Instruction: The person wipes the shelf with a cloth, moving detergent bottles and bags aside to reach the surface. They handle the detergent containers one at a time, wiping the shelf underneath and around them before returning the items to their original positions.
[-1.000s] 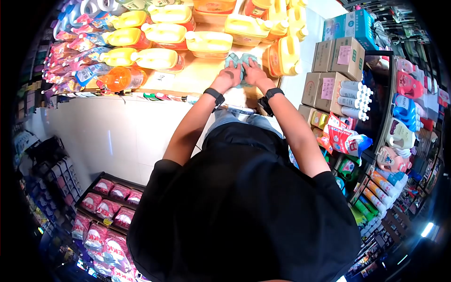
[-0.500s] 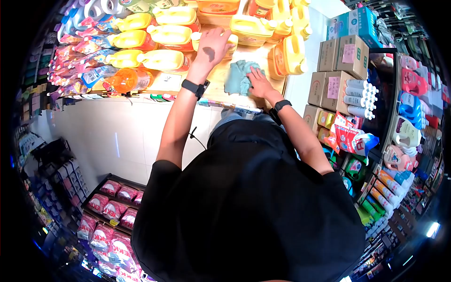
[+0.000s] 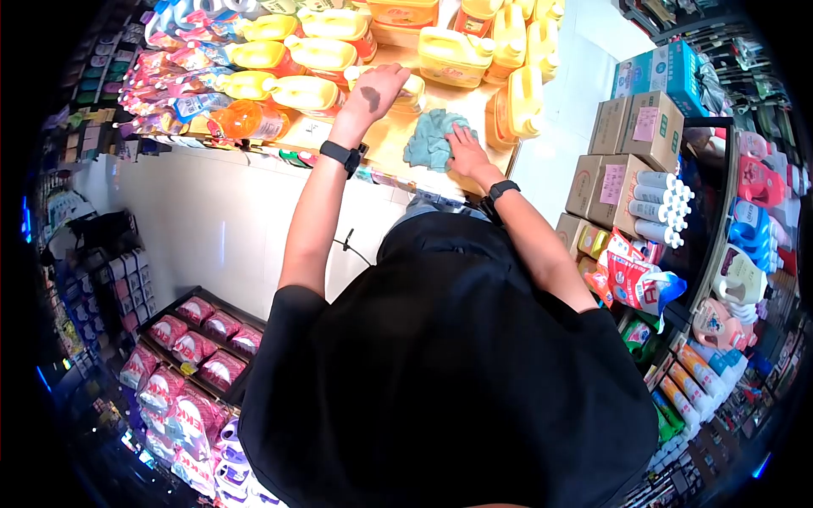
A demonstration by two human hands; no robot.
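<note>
My left hand point(image 3: 373, 91) reaches forward and grips a yellow jug point(image 3: 408, 90) lying on its side on the wooden shelf point(image 3: 385, 135). My right hand point(image 3: 464, 146) rests flat on a crumpled teal cloth point(image 3: 428, 142) spread on the bare part of the shelf. Both wrists wear black bands. More yellow jugs point(image 3: 301, 91) lie in rows to the left and behind, and one yellow jug point(image 3: 517, 106) stands just right of the cloth.
An orange bottle point(image 3: 246, 121) lies at the shelf's left front. Cardboard boxes point(image 3: 631, 144) with white spray cans point(image 3: 665, 203) stand on the right, above racks of detergent bottles point(image 3: 728, 279). Red pouches point(image 3: 203, 339) fill a low crate at lower left. White floor lies between.
My left hand left the cloth, reached forward to the yellow jug and closed on it. My right hand stayed on the cloth. The view shifted slightly.
</note>
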